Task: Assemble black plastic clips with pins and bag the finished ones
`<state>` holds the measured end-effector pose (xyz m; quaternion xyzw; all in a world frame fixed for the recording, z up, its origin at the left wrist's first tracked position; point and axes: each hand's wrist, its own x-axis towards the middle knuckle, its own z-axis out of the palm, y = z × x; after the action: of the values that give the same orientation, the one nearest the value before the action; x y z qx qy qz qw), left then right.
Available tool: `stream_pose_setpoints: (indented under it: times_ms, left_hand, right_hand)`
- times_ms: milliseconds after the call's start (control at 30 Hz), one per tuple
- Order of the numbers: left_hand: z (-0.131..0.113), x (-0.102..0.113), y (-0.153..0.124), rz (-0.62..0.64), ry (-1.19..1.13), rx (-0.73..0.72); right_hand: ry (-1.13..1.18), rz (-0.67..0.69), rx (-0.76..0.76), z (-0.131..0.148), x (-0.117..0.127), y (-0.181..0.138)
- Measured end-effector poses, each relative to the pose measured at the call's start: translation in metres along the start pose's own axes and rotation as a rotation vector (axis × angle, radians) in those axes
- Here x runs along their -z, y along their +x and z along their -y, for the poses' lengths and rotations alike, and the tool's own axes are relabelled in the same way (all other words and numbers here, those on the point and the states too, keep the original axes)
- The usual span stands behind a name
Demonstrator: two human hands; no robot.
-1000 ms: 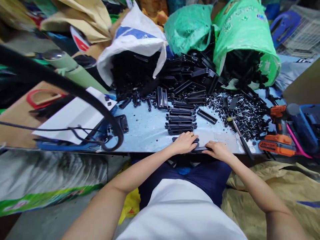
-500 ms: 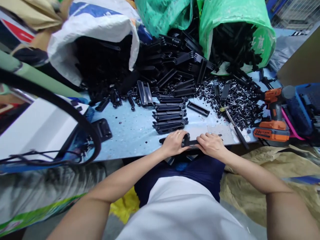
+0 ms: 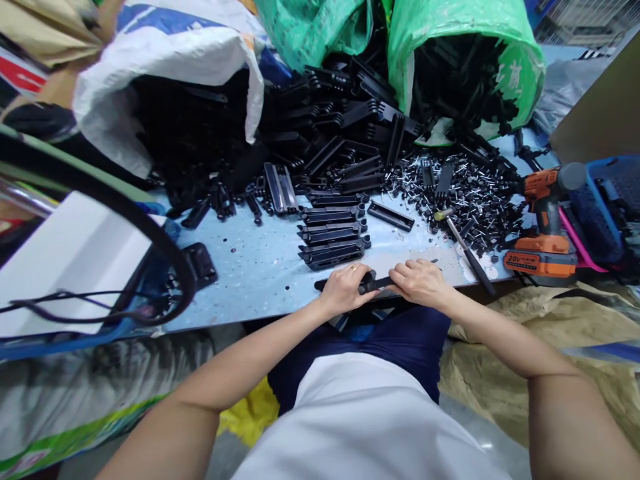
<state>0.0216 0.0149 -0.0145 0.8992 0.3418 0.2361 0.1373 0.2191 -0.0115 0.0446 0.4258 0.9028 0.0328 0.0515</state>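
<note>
My left hand (image 3: pixel 344 289) and my right hand (image 3: pixel 421 282) both grip one long black plastic part (image 3: pixel 373 285) at the near edge of the light blue table (image 3: pixel 260 267). The part lies crosswise between the hands, and most of it is hidden under my fingers. Just beyond my hands a short row of black plastic parts (image 3: pixel 333 233) lies side by side. A single black bar (image 3: pixel 391 216) rests to the right of that row.
A white sack (image 3: pixel 170 60) and green sacks (image 3: pixel 465 40) spill black parts over the back of the table. A heap of small screws (image 3: pixel 475 200), a screwdriver (image 3: pixel 465 250) and an orange cordless drill (image 3: pixel 545 220) lie at the right. White board (image 3: pixel 65 260) and black cable (image 3: pixel 125 200) are at the left.
The view has tilted down and moved closer to the table. My hands have drawn together on the black part and stay at the near edge.
</note>
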Motion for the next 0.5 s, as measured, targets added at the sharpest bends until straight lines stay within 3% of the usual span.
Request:
stream_pose_setpoints:
  times_ms: [133, 233, 367, 500]
  left_hand:
    - [-0.002, 0.001, -0.005, 0.084, -0.002, 0.022]
    - [-0.012, 0.001, 0.010, 0.155, 0.031, -0.004]
    - [-0.016, 0.000, 0.086, 0.187, 0.111, 0.047]
    - [-0.012, -0.008, 0.170, 0.340, 0.218, 0.183]
  right_hand:
    - [0.024, -0.063, 0.099, -0.010, -0.014, -0.004]
    - [0.060, -0.117, 0.071, -0.021, -0.035, -0.010]
    - [0.120, -0.247, -0.022, -0.029, -0.064, -0.019]
    - [0.165, -0.265, -0.108, -0.013, -0.073, -0.028]
